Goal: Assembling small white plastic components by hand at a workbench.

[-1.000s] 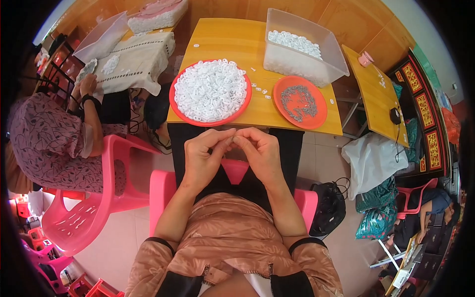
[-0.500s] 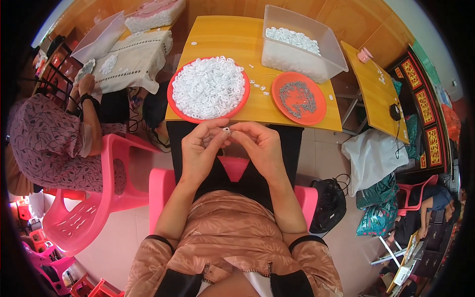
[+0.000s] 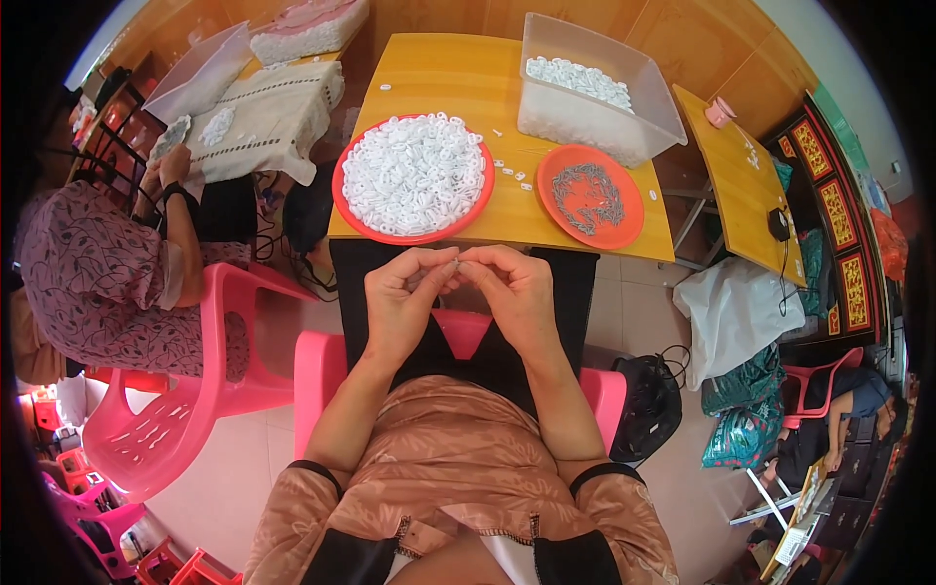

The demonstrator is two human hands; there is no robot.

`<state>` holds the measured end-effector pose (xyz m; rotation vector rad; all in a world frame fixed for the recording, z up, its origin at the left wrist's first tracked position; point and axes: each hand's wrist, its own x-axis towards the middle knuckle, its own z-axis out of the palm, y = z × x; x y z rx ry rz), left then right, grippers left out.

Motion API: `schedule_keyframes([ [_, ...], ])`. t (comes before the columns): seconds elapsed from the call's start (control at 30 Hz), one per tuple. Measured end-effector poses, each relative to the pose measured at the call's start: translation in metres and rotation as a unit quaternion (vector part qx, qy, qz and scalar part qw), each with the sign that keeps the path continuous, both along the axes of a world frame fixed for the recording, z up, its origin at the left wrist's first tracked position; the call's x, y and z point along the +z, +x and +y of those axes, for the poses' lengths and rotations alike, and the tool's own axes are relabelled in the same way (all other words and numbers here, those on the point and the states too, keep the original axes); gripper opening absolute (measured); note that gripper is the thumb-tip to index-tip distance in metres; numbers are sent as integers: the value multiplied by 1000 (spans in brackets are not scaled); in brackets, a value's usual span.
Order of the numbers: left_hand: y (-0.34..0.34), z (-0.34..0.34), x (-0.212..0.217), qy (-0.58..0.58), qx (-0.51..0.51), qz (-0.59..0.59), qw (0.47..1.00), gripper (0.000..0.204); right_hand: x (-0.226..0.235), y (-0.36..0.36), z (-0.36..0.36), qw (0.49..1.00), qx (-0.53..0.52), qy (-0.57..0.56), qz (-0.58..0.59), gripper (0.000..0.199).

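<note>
Both hands, left hand (image 3: 405,292) and right hand (image 3: 512,288), pinch one tiny white piece (image 3: 456,259) together; best kept steady, just below the red tray (image 3: 363,216).

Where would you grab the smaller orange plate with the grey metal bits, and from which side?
Probably by the near rim of the smaller orange plate, coming from the person's side of the yellow table. That edge lies close to the table's front edge with nothing before it. The clear bin crowds the far rim, and the metal bits fill the middle. A shallow plate suits a pinch on the rim, kept level.
</note>
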<state>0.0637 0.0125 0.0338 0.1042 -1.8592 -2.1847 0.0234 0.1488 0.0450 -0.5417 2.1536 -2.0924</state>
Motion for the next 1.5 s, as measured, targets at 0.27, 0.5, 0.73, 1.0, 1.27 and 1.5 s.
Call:
schedule_keyframes([
  [0.27, -8, 1, -14, 19, -11, -2, 1000, 16, -5, -7, 3, 1000, -3, 24, -3, 10],
  [0.5, -14, -3, -19, 91, -20, -21, 995, 17, -2, -22, 8, 998, 3, 29, -47, 14],
  [0.73, -18, -16, -21, 187, 16, -68, 980, 18, -28, -117, -22, 959, -69, 204, 186, 16],
  [1.0, -19, -23, -18, 219, 20, -64, 974, 19, -56, -174, -60, 900, 2, 352, 256, 12],
  [1.27, -20, -26, -19, 252, 15, -68, 965, 19, -49, -173, -69, 869, 34, 422, 256, 10],
  [1.5, -23, -30, -24, 280, 1, -62, 958, 19, -51, -164, -60, 882, -27, 369, 292, 11],
])
